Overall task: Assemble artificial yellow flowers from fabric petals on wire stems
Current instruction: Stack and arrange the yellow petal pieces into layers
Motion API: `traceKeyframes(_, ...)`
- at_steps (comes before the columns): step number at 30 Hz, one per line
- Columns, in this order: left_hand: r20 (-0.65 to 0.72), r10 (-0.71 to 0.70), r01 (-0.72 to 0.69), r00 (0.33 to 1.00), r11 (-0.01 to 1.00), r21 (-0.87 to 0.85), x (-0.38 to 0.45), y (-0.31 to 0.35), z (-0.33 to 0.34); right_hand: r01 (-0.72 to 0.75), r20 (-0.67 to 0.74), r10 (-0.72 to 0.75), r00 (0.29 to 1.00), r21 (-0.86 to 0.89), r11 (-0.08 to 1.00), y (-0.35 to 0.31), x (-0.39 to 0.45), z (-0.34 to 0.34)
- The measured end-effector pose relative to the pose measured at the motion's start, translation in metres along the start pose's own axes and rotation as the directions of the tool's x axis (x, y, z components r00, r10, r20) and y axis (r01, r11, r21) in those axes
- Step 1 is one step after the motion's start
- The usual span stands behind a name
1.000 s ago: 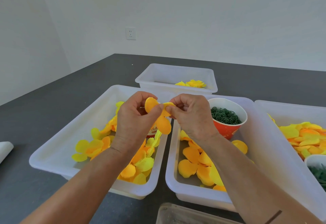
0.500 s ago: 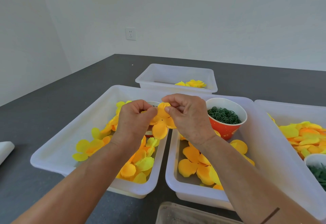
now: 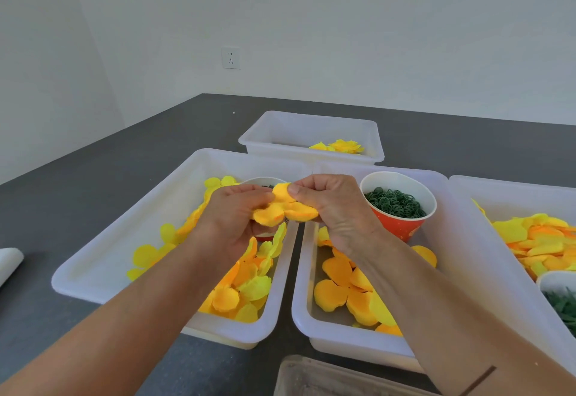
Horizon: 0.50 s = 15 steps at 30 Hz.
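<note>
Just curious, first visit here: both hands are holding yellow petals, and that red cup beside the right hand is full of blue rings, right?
Not quite. The head view shows the rings in the red cup are dark green; both the left hand and right hand do hold yellow petals.

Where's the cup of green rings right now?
In the head view, the red paper cup stands at the far end of the middle tray, just right of the right hand.

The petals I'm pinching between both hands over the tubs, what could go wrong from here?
1. Both hands, left and right, pinch the petal cluster only at its edges, so layers might slip apart and drop into the left tub.
2. The right wrist is close to the cup of green rings; a sideways move could tip it.
3. No wire stem is visible, so alignment can't be checked.
</note>
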<state>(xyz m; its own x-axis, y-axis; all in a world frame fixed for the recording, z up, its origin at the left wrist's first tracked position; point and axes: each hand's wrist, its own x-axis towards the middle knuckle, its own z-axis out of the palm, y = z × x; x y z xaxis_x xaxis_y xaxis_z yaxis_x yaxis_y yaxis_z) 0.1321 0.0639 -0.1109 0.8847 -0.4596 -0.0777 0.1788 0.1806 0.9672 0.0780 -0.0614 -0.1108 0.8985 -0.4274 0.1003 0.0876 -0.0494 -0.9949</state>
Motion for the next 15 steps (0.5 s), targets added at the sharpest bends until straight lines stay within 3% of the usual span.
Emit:
traceKeyframes(4, 0.066, -0.065, 0.069, 0.996, 0.996, -0.058, 0.001, 0.004, -0.004, -0.071, 0.083, 0.057, 0.995, 0.184, 0.98, -0.002, 0.002, 0.0)
traceKeyframes(6, 0.012, -0.005, 0.005, 1.0, 1.0, 0.008, -0.001, 0.0, -0.002, 0.011, 0.055, -0.014, 0.998, 0.051, 0.999, -0.002, 0.002, -0.001)
traceKeyframes(8, -0.085, 0.146, -0.122, 0.986, 0.964, 0.235, 0.0, -0.007, 0.0, 0.155, 0.034, -0.151, 0.988, -0.203, 0.967, -0.001, 0.002, -0.002)
traceKeyframes(11, -0.126, 0.331, -0.235, 0.935, 0.844, 0.482, 0.003, -0.013, 0.0, 0.34, 0.098, -0.344, 0.934, -0.538, 0.771, 0.0, -0.001, -0.003)
traceKeyframes(15, -0.157, 0.336, -0.209, 0.929, 0.824, 0.526, 0.007, -0.016, -0.005, 0.478, 0.264, -0.443, 0.857, -0.729, 0.49, 0.002, -0.002, -0.003)
